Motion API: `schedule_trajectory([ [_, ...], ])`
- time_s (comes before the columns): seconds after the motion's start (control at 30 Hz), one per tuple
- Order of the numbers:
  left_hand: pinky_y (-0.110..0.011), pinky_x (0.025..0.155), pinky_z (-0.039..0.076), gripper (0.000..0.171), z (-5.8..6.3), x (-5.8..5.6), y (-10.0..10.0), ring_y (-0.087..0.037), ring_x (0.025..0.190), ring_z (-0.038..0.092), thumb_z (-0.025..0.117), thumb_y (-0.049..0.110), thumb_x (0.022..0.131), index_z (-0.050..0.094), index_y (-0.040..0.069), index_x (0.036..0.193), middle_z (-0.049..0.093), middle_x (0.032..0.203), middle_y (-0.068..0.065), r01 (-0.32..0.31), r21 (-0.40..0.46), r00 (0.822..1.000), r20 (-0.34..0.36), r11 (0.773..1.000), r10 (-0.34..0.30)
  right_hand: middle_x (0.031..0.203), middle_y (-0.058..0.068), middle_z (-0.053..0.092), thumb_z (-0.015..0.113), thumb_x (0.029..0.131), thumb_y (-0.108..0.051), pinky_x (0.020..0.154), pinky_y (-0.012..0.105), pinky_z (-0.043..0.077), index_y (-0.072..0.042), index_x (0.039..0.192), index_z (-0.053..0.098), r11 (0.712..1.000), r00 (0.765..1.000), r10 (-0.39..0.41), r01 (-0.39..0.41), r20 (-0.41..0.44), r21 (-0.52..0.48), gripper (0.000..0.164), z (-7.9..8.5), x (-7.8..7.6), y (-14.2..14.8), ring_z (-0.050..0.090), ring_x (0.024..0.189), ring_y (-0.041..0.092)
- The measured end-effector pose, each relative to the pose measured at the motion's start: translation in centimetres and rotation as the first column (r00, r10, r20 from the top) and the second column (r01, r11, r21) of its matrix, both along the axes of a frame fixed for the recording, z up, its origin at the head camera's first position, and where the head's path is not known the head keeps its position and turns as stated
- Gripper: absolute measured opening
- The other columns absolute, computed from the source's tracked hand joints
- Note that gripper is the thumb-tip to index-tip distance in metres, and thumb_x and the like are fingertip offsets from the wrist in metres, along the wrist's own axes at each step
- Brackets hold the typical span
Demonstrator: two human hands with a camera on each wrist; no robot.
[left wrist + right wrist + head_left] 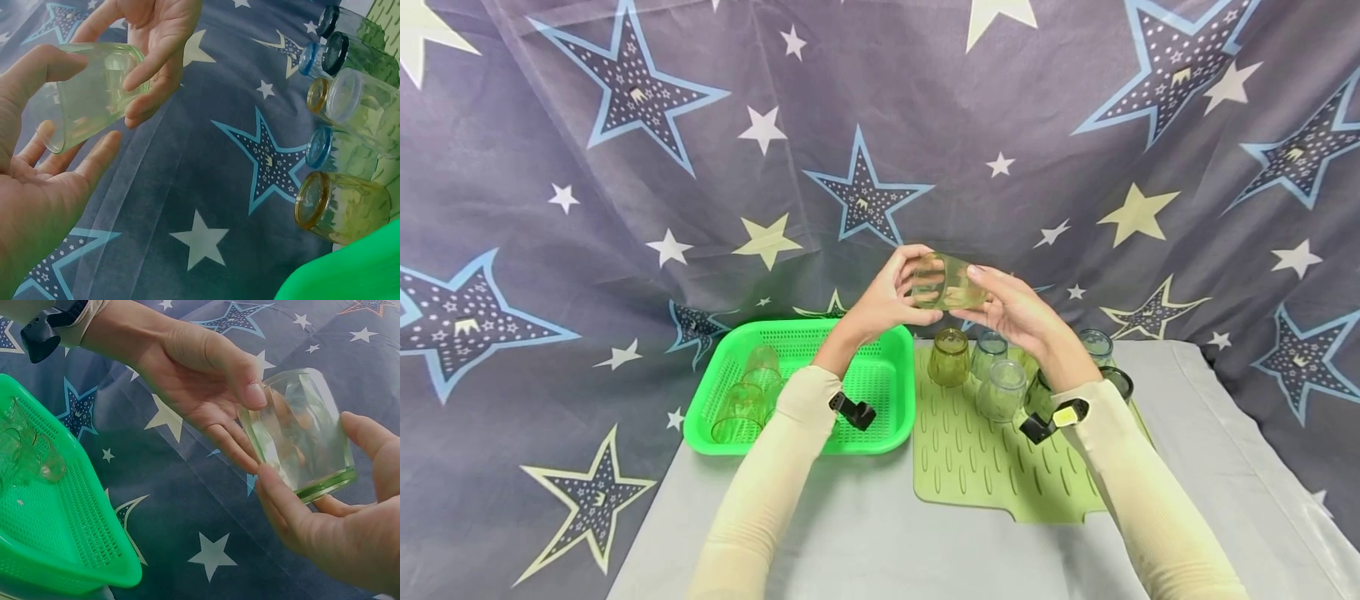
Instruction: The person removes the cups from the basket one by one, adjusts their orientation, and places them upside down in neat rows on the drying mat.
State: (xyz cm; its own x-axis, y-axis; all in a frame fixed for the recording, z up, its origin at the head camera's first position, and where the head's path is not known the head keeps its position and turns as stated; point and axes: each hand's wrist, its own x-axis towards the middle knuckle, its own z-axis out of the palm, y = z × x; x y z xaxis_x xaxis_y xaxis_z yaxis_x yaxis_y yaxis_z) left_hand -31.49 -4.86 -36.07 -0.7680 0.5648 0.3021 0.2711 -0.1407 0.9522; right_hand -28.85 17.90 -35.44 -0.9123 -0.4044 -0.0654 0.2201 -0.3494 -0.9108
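Up in front of the hanging cloth, a pale yellow-green glass point(951, 285) is held tilted on its side between both hands. The left hand point(891, 292) grips its left end, thumb on one side and fingers on the other. At the right end, the right hand point(1018, 310) holds the glass with its thumb and fingertips. In the left wrist view the transparent glass point(97, 94) shows fingers through its wall. The right wrist view shows the same glass point(306, 434) with a thick green edge near the right hand point(350, 519).
A green plastic basket point(897, 375) stands on the left of the table, with several clear glasses point(748, 400) inside. On the right, a green drying mat point(958, 458) bears several upside-down glasses, among them an amber glass point(949, 358) and a clear glass point(1002, 392).
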Motion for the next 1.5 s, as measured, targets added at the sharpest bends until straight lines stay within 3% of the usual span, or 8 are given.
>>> schedule_trajectory([
  [0.43,-0.055,0.116,0.04,0.095,0.8,-0.1,-3.2,-0.034,0.143,0.044,0.078,-0.003,0.084,0.024,0.016,0.16,0.043,0.155,-0.015,-0.013,-0.265,1.0,-0.026,0.964,0.006,0.129,0.005,0.06,0.057,0.105,-0.02,0.096,0.033,0.058,-0.007,0.156,0.03,1.0,0.999,-0.019,0.02,-0.04,0.023,0.059,-0.3,-0.2,-0.1,0.07,0.107,0.015],
  [0.63,-0.053,0.116,0.042,0.085,0.5,-0.7,-6.3,-0.037,0.142,0.045,0.078,-0.003,0.085,0.034,0.013,0.156,0.047,0.152,-0.018,-0.002,-0.411,1.0,0.005,0.911,0.005,0.124,0.003,0.062,0.06,0.103,-0.017,0.096,0.033,0.058,-0.009,0.146,0.042,0.999,0.998,-0.042,0.043,-0.053,0.023,0.047,-0.6,-0.1,0.1,0.071,0.101,0.016],
  [0.77,-0.05,0.115,0.044,0.076,-0.1,-0.9,-9.0,-0.037,0.142,0.046,0.078,-0.002,0.085,0.042,0.009,0.151,0.048,0.151,-0.018,0.025,-0.538,0.999,0.031,0.843,-0.01,0.123,0.005,0.061,0.062,0.102,-0.013,0.095,0.033,0.059,-0.009,0.145,0.044,0.998,0.997,-0.054,0.055,-0.049,0.017,0.047,-0.7,0.0,0.2,0.071,0.1,0.016],
  [0.93,-0.049,0.111,0.048,0.072,-1.5,-1.2,-12.1,-0.041,0.142,0.045,0.078,0.005,0.086,0.045,0.009,0.15,0.048,0.15,-0.019,0.05,-0.688,0.998,0.067,0.724,-0.005,0.118,0.005,0.066,0.064,0.101,-0.013,0.095,0.031,0.059,-0.005,0.156,0.033,0.996,0.996,-0.056,0.06,-0.066,0.062,0.064,-1.0,0.1,0.5,0.072,0.099,0.016],
  [1.07,-0.051,0.111,0.047,0.072,-2.5,-1.2,-14.0,-0.045,0.143,0.041,0.078,0.007,0.085,0.046,0.009,0.15,0.048,0.149,-0.021,0.09,-0.757,0.99,0.139,0.647,0.025,0.11,0.004,0.07,0.065,0.1,-0.014,0.095,0.031,0.058,-0.004,0.158,0.029,0.993,0.995,-0.066,0.072,-0.069,0.098,0.069,-1.2,0.1,1.0,0.072,0.098,0.016],
  [1.23,-0.053,0.111,0.046,0.074,-3.5,-1.3,-15.3,-0.046,0.141,0.041,0.08,0.004,0.081,0.048,0.007,0.148,0.047,0.148,-0.022,0.136,-0.805,0.981,0.192,0.577,0.035,0.118,0.005,0.063,0.063,0.101,-0.013,0.097,0.031,0.058,-0.005,0.157,0.031,0.987,0.994,-0.088,0.095,-0.062,0.129,0.065,-1.5,0.2,1.4,0.071,0.099,0.015],
  [1.37,-0.052,0.109,0.048,0.076,-4.3,-1.6,-15.7,-0.043,0.139,0.043,0.081,0.007,0.08,0.048,0.008,0.148,0.047,0.149,-0.022,0.174,-0.851,0.978,0.207,0.496,0.012,0.124,0.003,0.049,0.064,0.101,-0.015,0.097,0.03,0.058,-0.007,0.156,0.035,0.979,0.992,-0.099,0.111,-0.075,0.17,0.063,-1.7,0.2,1.6,0.065,0.105,0.013],
  [1.5,-0.052,0.11,0.048,0.076,-4.8,-2.0,-15.9,-0.042,0.142,0.041,0.081,0.009,0.081,0.047,0.007,0.149,0.044,0.152,-0.023,0.239,-0.879,0.967,0.255,0.413,-0.016,0.11,-0.001,0.043,0.067,0.099,-0.015,0.096,0.029,0.058,-0.007,0.154,0.038,0.97,0.989,-0.107,0.127,-0.105,0.206,0.063,-2.0,0.2,1.6,0.058,0.106,0.012],
])
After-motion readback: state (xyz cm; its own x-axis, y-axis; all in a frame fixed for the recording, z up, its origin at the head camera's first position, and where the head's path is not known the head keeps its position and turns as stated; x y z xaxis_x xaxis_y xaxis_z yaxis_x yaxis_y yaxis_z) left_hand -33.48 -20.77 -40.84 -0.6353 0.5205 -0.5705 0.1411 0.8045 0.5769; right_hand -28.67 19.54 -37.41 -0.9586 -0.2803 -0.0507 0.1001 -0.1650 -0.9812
